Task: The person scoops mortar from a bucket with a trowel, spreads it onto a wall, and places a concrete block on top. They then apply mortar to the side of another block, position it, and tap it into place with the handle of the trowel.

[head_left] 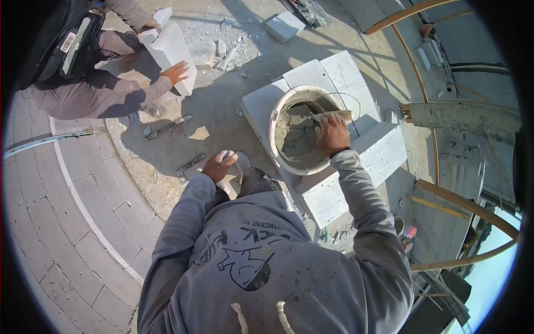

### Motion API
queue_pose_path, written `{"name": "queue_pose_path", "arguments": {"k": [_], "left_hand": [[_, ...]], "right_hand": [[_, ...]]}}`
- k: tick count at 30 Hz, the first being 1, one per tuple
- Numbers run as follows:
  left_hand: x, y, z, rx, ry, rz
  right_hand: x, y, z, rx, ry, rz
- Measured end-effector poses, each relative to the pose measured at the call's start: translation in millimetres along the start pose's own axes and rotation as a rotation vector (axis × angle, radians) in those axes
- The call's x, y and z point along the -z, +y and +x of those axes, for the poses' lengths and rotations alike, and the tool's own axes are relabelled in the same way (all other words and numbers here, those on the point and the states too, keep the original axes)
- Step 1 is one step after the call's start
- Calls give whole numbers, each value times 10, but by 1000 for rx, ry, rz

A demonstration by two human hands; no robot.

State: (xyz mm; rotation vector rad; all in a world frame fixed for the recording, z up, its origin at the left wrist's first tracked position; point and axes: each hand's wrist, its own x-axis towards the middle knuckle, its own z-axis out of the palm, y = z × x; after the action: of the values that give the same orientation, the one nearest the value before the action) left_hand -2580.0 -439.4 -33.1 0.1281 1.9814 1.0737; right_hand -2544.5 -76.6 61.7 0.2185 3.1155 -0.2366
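Observation:
My right hand (334, 135) is closed around the pale handle of a trowel (344, 116) at the right rim of a bucket (273, 131). Wet grey mortar (297, 133) lies inside, and the trowel's blade is partly hidden in there. The bucket rests on white lightweight blocks (334, 203). Low in front of my body, my left hand (218, 166) has its fingers curled in. Something whitish shows at its fingertips, too small to make out. A hand tool (192, 165) lies on the floor left of that hand.
At upper left a co-worker (94, 83) holds a white block (172, 55) with both hands. A block wall (83, 206) runs along the left. Rubble (225, 55) and a loose block (284, 26) lie ahead. Wooden poles (467, 206) and a plank (461, 118) stand at right.

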Motion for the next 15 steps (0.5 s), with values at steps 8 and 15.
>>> {"name": "queue_pose_path", "arguments": {"k": [8, 15], "left_hand": [[-290, 1159, 307, 3, -150, -141], [-571, 1028, 752, -75, 13, 141]], "right_hand": [[-526, 139, 479, 123, -624, -681], [-379, -342, 188, -252, -870, -60]]}}
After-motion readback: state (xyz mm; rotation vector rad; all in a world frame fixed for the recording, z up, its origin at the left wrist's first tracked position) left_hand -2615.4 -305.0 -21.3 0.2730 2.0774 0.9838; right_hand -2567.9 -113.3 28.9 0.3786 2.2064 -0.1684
